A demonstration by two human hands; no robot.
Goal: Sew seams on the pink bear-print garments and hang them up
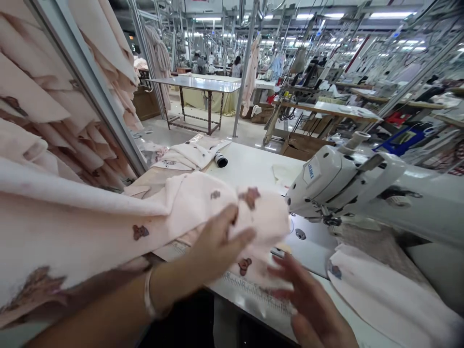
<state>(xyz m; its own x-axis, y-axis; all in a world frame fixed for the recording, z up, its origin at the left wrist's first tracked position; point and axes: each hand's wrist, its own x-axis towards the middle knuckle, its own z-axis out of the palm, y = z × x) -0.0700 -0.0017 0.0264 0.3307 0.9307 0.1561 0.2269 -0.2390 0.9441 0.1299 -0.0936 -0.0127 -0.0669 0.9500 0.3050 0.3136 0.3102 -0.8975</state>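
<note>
A pale pink fabric piece [188, 203] printed with small brown bears lies across the white sewing table [250, 166] and drapes over my left forearm. My left hand [213, 246] rests on top of it with thumb and fingers pinching a fold near its right end. My right hand [308, 299] hovers just below and right of the fabric's edge, fingers spread and blurred by motion, holding nothing that I can see. The white sewing machine [344, 179] stands immediately to the right, its needle area close to the fabric's end.
More pink fabric [384, 295] lies under the machine arm at the right. Stacked pink pieces [47, 96] hang at the left behind a metal rail. A folded pile [184, 154] and a black spool [220, 159] sit at the table's far side. Tables and people fill the hall behind.
</note>
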